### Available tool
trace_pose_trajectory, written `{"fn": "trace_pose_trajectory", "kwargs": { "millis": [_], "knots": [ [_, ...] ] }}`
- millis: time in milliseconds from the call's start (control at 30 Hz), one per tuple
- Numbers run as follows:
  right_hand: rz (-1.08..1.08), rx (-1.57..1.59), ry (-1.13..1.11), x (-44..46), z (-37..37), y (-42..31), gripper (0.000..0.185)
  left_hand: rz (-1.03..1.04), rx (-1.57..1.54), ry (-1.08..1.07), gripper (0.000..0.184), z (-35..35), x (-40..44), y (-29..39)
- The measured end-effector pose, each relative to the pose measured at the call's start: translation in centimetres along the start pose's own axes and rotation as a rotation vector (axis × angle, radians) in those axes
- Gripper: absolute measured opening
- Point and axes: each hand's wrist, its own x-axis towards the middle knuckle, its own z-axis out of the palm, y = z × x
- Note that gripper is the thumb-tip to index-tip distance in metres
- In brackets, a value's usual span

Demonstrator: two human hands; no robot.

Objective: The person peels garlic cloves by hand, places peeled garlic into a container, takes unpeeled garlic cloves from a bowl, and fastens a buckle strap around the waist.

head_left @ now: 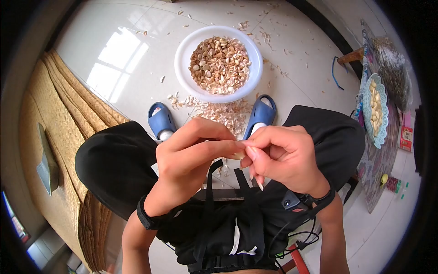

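Note:
Over my lap, my left hand [196,148] and my right hand [285,157] meet at the fingertips. The fingers of both are pinched around a small pale piece [239,155], which looks like a garlic clove and is mostly hidden by them. A thin pale bit [260,186] hangs under my right fingers. Beyond my hands, a white basin [182,68] on the floor holds many unpeeled cloves and skins. Loose skins [219,112] lie heaped between the basin and my feet.
Blue slippers [160,119] are on my feet. Folded woven mats [59,137] lean at the left. At the right, a cloth-covered table [372,178] bears a scalloped light-blue dish [382,109] of peeled cloves. Black cables [305,235] hang by my right side.

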Motion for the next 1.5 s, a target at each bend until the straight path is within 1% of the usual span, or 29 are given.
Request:
{"fn": "trace_pose_trajectory", "kwargs": {
  "millis": [67,133,233,333,433,767,867,967,1067,1133,1233,1333,1367,1433,1500],
  "knots": [
    [-0.005,0.025,0.000,0.0,0.1,0.0,0.009,0.031,0.010,-0.010,0.027,-0.2,0.0,-0.1],
    [0.000,0.082,-0.013,0.1,0.2,0.1,0.009,-0.006,-0.008,0.043,0.029,-0.1,-0.1,0.0],
    [0.074,0.117,-0.030,0.2,0.2,0.1,0.008,-0.037,-0.074,0.107,0.031,0.3,-0.7,-0.3],
    [0.043,0.115,-0.041,0.3,0.2,0.2,0.008,-0.031,-0.092,0.131,0.032,0.3,-0.8,-0.5],
    [0.015,0.184,-0.029,0.2,0.4,0.2,0.008,-0.010,-0.081,0.132,0.033,0.2,-0.6,-0.4],
    [-0.015,0.076,-0.002,0.1,0.4,0.5,0.009,0.012,-0.057,0.131,0.033,0.3,-0.5,-0.7],
    [-0.020,0.017,0.010,0.0,0.5,0.7,0.009,-0.028,-0.072,0.098,0.033,0.2,-0.5,-0.4],
    [-0.034,-0.017,0.031,-0.1,0.7,0.8,0.009,-0.019,-0.089,0.102,0.032,0.2,-0.4,-0.5],
    [-0.092,-0.024,0.057,0.0,0.8,0.9,0.009,-0.122,-0.126,0.112,0.030,0.1,-0.4,-0.1],
    [-0.139,-0.005,0.080,0.1,1.0,0.9,0.008,-0.121,-0.138,0.138,0.029,0.1,-0.3,-0.2],
    [-0.068,-0.026,0.037,0.1,0.7,0.4,0.007,-0.098,-0.130,0.138,0.029,0.0,-0.2,-0.3],
    [-0.082,-0.087,0.077,0.1,0.8,0.7,0.008,-0.095,-0.118,0.126,0.029,-0.1,-0.2,-0.3],
    [-0.170,-0.197,0.112,0.1,1.0,1.0,0.009,-0.100,-0.116,0.122,0.029,-0.1,-0.2,-0.2],
    [-0.346,-0.416,0.183,0.1,1.3,1.6,0.012,-0.175,-0.195,0.146,0.029,0.1,-0.4,-0.2],
    [-0.536,-0.578,0.195,0.6,1.0,1.7,0.015,-0.229,-0.248,0.151,0.029,0.1,-0.4,-0.1]
  ]
}}
